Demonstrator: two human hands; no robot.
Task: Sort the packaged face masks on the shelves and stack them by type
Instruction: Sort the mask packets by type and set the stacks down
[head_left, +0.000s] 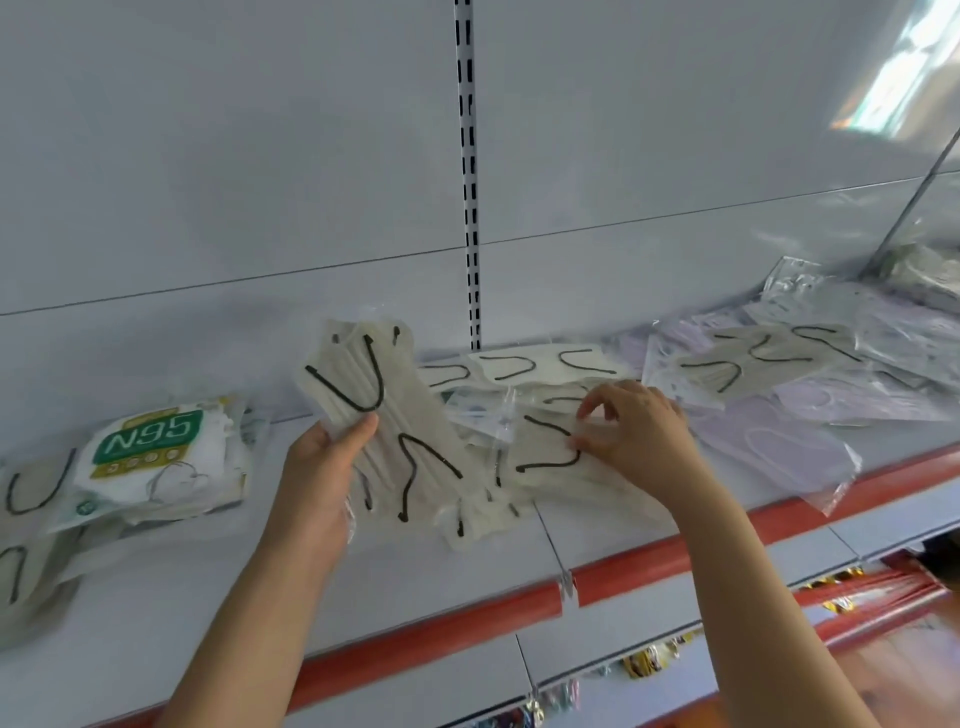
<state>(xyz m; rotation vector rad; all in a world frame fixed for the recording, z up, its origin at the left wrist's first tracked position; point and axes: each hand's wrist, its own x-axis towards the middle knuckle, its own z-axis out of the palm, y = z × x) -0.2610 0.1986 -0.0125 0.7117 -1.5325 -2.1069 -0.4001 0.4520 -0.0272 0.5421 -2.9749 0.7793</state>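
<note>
Beige masks with black ear loops are what I am gathering now. My left hand (322, 467) grips a sealed beige pack (384, 426), thumb pressed on its front and fingers curled behind, lifted clear of the shelf (649, 566). Its long axis runs from upper left down to lower right, the top end tipped toward the back panel. My right hand (639, 431) pinches the edge of another beige pack (545, 457) that lies flat in the loose pile, long axis roughly along the shelf. The N95 stack (156, 452) sits to the left, the lilac packs (779, 441) to the right. I judge the sorting is midway; next I should lift the pinched pack free and lay it squarely against the held one, loops aligned, without dragging its neighbours.
</note>
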